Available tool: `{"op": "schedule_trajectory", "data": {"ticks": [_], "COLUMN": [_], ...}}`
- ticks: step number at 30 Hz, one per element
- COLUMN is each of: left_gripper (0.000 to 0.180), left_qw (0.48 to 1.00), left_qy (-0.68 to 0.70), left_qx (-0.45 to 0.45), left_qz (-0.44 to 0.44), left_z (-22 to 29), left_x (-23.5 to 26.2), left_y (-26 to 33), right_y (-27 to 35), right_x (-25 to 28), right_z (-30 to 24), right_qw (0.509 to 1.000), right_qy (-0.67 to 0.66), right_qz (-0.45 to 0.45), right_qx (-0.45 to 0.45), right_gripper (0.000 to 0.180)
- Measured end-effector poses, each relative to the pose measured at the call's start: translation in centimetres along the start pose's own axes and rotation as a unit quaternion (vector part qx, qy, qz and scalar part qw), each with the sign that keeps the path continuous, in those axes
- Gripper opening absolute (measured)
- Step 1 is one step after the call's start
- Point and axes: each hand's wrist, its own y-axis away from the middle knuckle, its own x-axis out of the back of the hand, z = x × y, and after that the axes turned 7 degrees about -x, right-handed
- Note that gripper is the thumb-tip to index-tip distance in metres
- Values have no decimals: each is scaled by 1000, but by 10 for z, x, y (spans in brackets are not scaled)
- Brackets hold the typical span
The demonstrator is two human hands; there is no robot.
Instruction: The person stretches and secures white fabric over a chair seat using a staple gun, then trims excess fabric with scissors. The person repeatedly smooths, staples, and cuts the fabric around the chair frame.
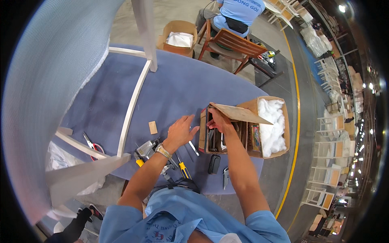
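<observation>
My right hand (219, 121) reaches into a divided box (202, 138) of tools, thumb and fingers apart at its left compartment. Its fingertips are partly hidden, and no held thing shows. A wooden board (242, 114) lies tilted over the box's far side. Over the blue tabletop (170, 89), my left hand (181, 131) is open with fingers stretched out and nothing in it. Close by are a small wooden block (152, 127), a slim white strip (193, 148) and a metal power tool (147, 150). A yellow-handled screwdriver (184, 170) lies nearer my body.
A pale chair frame with grey fabric (60, 52) fills the left. Red-handled scissors (94, 146) lie by it. A carton of white stuffing (270, 125) adjoins the tool box. A black case (214, 164) sits in front. Another person (239, 16) sits beyond the table.
</observation>
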Motion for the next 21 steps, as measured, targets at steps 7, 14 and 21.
{"op": "schedule_trajectory", "data": {"ticks": [7, 14, 21], "left_gripper": [56, 56, 53], "left_qw": [978, 953, 958], "left_qy": [181, 270, 260], "left_qx": [66, 107, 107], "left_qz": [-80, -88, -58], "left_z": [-11, -17, -27], "left_x": [2, -23, -29], "left_y": [-8, 15, 30], "right_y": [-17, -32, -20], "right_x": [9, 7, -18], "right_z": [5, 22, 13], "right_qw": [984, 981, 984], "right_qy": [-147, -174, -12], "right_qz": [-50, 10, 180], "right_qx": [-85, -86, 2], "right_gripper": [15, 25, 32]}}
